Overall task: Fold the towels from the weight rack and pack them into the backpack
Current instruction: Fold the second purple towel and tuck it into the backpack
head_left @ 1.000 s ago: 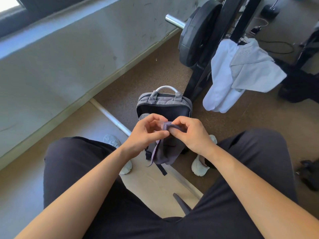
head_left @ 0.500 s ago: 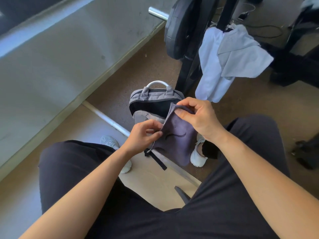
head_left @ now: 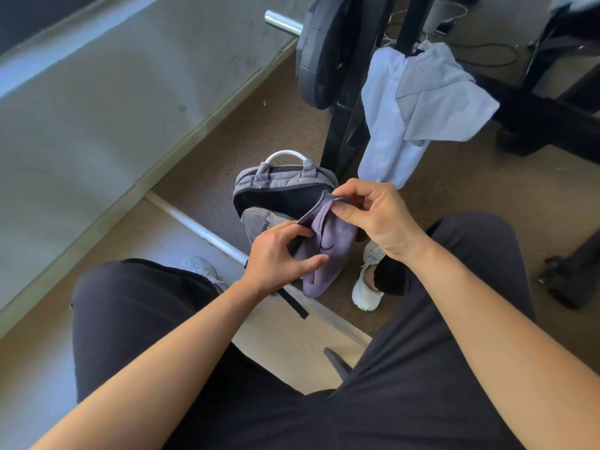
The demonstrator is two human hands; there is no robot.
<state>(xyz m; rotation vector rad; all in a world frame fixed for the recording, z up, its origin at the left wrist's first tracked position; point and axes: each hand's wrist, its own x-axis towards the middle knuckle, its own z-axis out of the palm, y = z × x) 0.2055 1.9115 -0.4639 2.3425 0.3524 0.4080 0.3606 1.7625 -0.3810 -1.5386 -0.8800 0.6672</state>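
A small purple towel (head_left: 328, 245) hangs between my hands, just above and in front of the grey backpack (head_left: 279, 186), which stands on the floor between my feet with its top unzipped and its dark inside showing. My right hand (head_left: 373, 219) pinches the towel's upper hemmed corner. My left hand (head_left: 279, 254) grips its lower left side. Behind the backpack, two pale towels hang on the black weight rack (head_left: 344, 125): a white one (head_left: 383, 125) and a light grey one (head_left: 438, 99) draped over it.
A black weight plate (head_left: 321, 50) on a chrome bar sits on the rack above the backpack. A white bar (head_left: 194, 225) lies along the floor edge to the left. My white shoes (head_left: 367, 287) flank the bag. A dark dumbbell (head_left: 571, 280) lies at the right.
The purple towel went from bunched to spread out, and now its left side is drawn in toward the middle by my left hand. My right hand stays on the top corner.
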